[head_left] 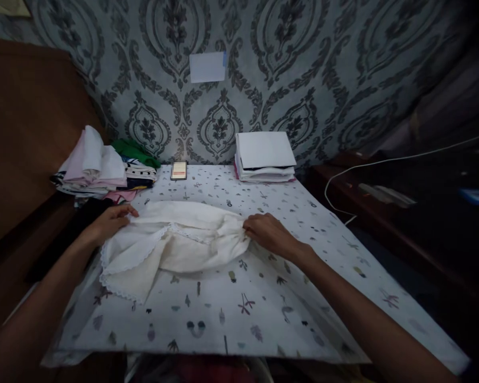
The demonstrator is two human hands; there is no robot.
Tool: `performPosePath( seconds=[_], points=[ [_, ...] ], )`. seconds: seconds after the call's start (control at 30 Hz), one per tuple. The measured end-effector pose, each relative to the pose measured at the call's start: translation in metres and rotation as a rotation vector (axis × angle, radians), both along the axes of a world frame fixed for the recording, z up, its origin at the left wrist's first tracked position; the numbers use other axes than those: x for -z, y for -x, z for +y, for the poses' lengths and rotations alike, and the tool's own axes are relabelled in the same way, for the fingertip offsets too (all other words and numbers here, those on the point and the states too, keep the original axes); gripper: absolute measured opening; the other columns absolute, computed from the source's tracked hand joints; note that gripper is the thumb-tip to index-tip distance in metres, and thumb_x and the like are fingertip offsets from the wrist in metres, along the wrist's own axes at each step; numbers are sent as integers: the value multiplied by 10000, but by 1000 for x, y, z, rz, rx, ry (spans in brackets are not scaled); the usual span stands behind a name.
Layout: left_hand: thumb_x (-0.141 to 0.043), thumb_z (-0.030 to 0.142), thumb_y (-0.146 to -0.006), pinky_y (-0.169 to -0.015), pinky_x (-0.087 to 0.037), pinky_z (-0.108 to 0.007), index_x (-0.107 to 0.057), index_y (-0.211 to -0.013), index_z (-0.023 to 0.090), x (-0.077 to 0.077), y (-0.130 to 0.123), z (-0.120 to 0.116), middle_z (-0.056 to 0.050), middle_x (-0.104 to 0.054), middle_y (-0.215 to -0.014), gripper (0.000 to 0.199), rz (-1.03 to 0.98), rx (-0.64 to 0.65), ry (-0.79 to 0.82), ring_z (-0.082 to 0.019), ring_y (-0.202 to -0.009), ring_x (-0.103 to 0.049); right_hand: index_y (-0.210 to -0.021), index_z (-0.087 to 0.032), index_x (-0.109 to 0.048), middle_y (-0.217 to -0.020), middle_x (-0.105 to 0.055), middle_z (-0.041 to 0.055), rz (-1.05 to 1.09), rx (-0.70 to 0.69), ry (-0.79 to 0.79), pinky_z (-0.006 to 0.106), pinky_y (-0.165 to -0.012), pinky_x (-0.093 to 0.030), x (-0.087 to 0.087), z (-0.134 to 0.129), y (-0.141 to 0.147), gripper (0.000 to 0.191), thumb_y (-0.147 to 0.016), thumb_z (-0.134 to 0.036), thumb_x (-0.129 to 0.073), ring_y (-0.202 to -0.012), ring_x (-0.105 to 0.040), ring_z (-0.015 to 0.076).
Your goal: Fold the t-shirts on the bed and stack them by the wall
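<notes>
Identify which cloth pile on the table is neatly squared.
The white folded stack at the far right; the mixed-colour pile at the far left is loose and uneven.

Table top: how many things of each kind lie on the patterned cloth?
Lace-edged white cloth, under both hands: 1
Piles of folded clothes: 2, a mixed pile and a white stack
Phone: 1
Total: 4

- Wall [311,64]: grey damask-pattern wallpaper, located beyond both hands.
- Paper note [207,66]: fixed to the wall, above and between the hands.
- Brown upholstered panel [27,122]: left of the left hand.
- Dark wooden side surface [415,213]: right of the right hand (white cable [387,159] runs across it).
- Lighting: dim overall, darkest at far right.
</notes>
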State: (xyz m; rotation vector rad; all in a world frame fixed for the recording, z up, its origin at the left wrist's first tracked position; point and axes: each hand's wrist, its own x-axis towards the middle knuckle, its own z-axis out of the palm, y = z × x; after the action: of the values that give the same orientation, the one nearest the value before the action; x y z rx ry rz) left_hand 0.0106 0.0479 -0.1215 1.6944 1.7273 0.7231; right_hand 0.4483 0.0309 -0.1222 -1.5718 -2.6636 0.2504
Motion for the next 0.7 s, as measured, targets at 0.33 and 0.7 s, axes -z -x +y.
performPosePath(
  seconds=[0.33,0.7],
  points=[
    [-488,496,-786,-861,-508,-358,-591,-1206,216,27,-19,21,-101,-627,-1249,515,286,306,-169,-279,-1105,-594,-898,-189,-632,-788,-643,7,706,363,206,278,-640,-440,50,42,-45,219,-790,-377,-598,-705,-565,166],
    [-579,543,-787,-798,-476,-285,-660,-1017,242,9,-34,56,-53,-693,-1026,388,228,625,33,-240,-946,-625,-774,-188,-656,-679,-612,-15,1203,404,110,284,-637,-484,14,97,-40,305,-662,-458,-743,-640,-544,131]
  ],
)
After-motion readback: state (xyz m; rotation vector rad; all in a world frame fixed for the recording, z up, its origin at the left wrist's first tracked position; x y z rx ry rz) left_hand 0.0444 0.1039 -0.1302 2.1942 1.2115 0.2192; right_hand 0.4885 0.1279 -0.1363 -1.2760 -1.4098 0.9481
